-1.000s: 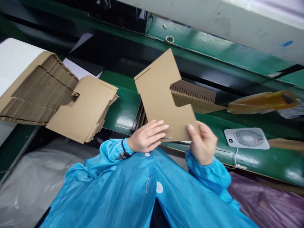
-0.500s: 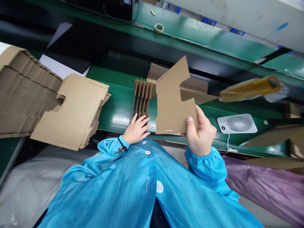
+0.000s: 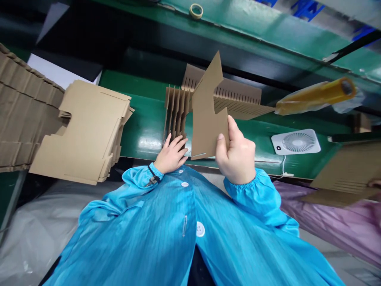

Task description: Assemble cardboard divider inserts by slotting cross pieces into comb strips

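Note:
Between thumb and fingers, my right hand point(image 3: 236, 153) pinches a notched cardboard divider point(image 3: 206, 115), which stands nearly upright over the bench. Just left of it are several upright cardboard dividers in a row point(image 3: 177, 111), partly slotted together. My left hand point(image 3: 172, 154) lies over their near end with its fingers spread, touching them. Behind the held piece rests a slotted cardboard sheet point(image 3: 238, 97) with a row of cuts along it. How its hidden part meets the upright dividers I cannot tell.
To the left lies a stack of notched cardboard pieces point(image 3: 86, 131), beside a taller cardboard pile point(image 3: 24, 115). A white fan point(image 3: 297, 142) and a yellow roll in plastic point(image 3: 315, 97) are on the right. A tape roll point(image 3: 196, 11) sits on the ledge. A co-worker's purple sleeve point(image 3: 336, 226) shows at right.
My right hand has brought the held divider leftward, closer to the upright row, and turned it more edge-on. My left hand stays in place. At right, the co-worker's cardboard has shifted.

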{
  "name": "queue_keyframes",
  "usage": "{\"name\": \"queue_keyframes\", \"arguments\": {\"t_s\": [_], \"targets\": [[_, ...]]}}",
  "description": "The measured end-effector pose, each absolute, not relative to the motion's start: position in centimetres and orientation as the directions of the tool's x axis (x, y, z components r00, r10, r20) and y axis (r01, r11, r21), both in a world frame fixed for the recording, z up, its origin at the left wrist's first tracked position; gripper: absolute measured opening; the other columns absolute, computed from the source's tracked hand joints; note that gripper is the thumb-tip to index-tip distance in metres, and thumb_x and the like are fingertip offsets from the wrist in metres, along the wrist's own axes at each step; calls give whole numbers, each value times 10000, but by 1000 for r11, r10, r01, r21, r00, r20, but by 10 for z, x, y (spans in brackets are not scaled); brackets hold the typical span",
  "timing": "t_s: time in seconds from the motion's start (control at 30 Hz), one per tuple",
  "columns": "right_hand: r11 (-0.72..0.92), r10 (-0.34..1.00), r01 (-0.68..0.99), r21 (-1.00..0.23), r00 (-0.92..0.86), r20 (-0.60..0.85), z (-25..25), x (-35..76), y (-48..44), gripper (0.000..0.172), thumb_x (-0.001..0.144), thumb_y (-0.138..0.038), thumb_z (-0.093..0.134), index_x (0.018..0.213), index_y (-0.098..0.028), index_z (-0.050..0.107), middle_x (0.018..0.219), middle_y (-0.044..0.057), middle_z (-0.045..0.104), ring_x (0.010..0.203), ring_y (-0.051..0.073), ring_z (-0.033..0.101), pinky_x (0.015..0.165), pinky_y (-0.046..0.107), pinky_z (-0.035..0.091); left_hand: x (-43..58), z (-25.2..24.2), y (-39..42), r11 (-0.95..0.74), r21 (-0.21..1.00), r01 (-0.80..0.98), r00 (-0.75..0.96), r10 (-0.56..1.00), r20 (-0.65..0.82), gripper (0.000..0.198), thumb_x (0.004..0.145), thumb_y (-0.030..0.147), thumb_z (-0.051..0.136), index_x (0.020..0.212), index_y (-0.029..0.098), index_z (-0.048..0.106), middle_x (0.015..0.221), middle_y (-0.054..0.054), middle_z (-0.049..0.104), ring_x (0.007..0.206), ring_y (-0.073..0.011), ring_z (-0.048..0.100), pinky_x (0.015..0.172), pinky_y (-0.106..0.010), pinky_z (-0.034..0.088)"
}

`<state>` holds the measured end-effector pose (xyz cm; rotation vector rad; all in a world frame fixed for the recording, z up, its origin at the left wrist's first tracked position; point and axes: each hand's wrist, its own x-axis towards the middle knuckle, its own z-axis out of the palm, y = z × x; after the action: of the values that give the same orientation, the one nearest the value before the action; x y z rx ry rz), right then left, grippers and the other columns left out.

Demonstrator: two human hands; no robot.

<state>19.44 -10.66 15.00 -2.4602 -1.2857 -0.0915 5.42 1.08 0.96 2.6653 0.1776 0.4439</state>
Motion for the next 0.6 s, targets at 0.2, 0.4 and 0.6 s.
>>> {"name": "queue_keyframes", "arguments": {"t_s": [0.2,0.4,0.6], "targets": [[-506,826,833,-224,542,151,140,194,-103,623,950,-341,319,1491,-48,417,1215,223,667,771,256,695,694,380,571,56,10,11,-906,421,47,934,189,303,215,942,273,562,908,169,747,1392,-151,579,1346,-363,481,1138,-698,289],[-515,838,827,-225,541,68,126,183,-104,639,957,-310,287,1539,-49,324,1150,223,684,726,239,685,660,359,562,56,11,11,-896,442,43,935,192,297,210,933,261,570,872,168,747,1394,-149,578,1349,-365,476,1139,-705,283],[-549,833,795,-257,546,-90,98,170,-99,682,947,-264,270,1559,31,211,917,201,728,632,232,662,632,356,563,55,13,13,-903,428,33,945,168,281,219,937,275,560,918,158,745,1401,-167,565,1359,-373,459,1140,-715,273]]}}
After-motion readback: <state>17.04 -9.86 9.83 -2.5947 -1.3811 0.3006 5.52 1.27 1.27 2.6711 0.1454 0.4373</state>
